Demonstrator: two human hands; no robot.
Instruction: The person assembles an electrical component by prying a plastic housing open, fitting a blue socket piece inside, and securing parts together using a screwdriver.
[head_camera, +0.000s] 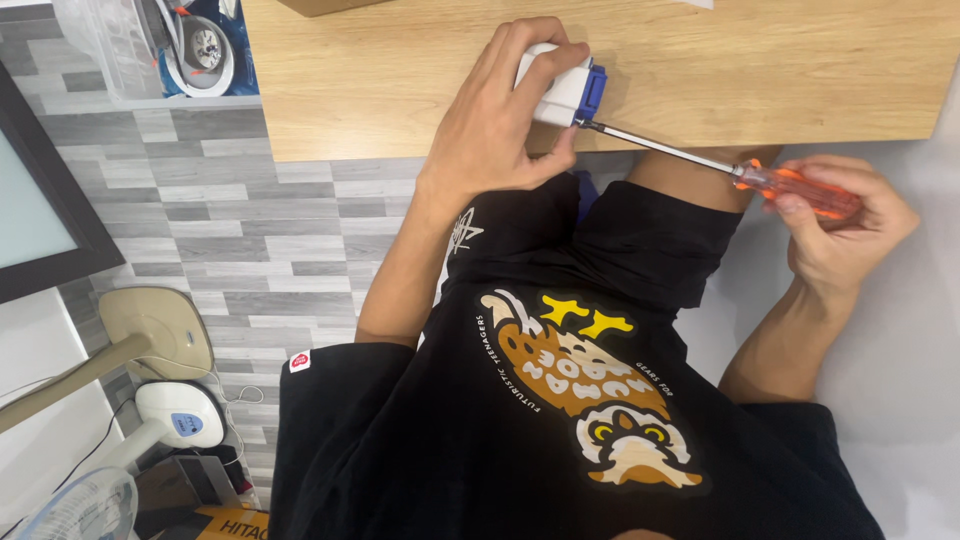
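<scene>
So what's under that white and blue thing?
The wooden table lies under the white and blue device. The left hand covers most of it; the screwdriver tip touches its blue end.

I am counting one long steel screwdriver with an orange clear handle (720, 165), one small white plastic device with a blue end (566, 90), one pale wooden tabletop (780, 70), two bare hands, and one white standing fan (75, 505) sitting on the floor.
</scene>
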